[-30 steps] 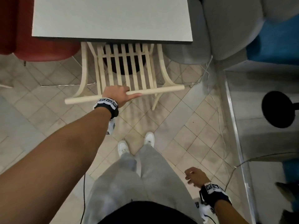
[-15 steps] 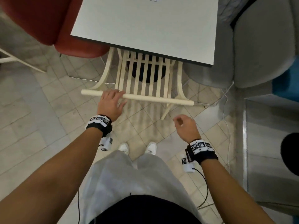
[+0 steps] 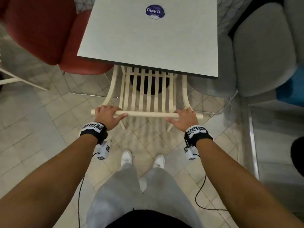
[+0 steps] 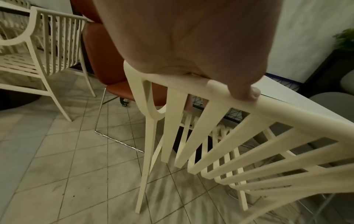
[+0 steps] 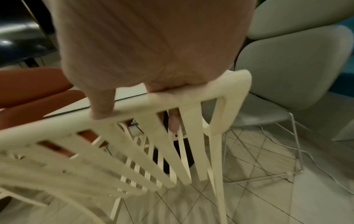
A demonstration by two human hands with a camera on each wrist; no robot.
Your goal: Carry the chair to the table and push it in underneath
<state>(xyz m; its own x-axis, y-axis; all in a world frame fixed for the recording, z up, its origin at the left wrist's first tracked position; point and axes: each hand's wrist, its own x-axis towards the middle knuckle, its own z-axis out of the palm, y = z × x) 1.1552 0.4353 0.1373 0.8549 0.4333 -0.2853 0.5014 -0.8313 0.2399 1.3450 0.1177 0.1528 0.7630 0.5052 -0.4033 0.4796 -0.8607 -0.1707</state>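
From the head view: left hand [image 3: 107,116] and right hand [image 3: 183,119] both wrapped over the top rail of the cream slatted chair [image 3: 148,94], one near each end, thumbs lying along the rail toward each other. Chair directly ahead of the hands, seat mostly tucked under the near edge of the grey table [image 3: 153,40]; backrest and rear legs out on the tiled floor [image 3: 49,129]. Red chair [image 3: 49,30] beyond the left hand, grey chair [image 3: 263,50] beyond the right. Probably light and rigid (moulded plastic by the look, a judgement only), so likely to slide with a level push; top rail the sensible hold, smooth but thick enough to close the fingers round. Front legs and seat hidden by the tabletop, so depth of insertion hard to judge.

From the left wrist view: palm pressed on the rail's corner, thumb flat on top; remaining fingers hidden behind the rail. Slats stiff, no visible flex. Another cream chair [image 4: 38,45] off to the left.

From the right wrist view: palm on the rail's far corner, thumb on top, one fingertip [image 5: 173,124] showing between the slats, so a curled grip. Lower slats blurred; leg contact with the floor unclear.
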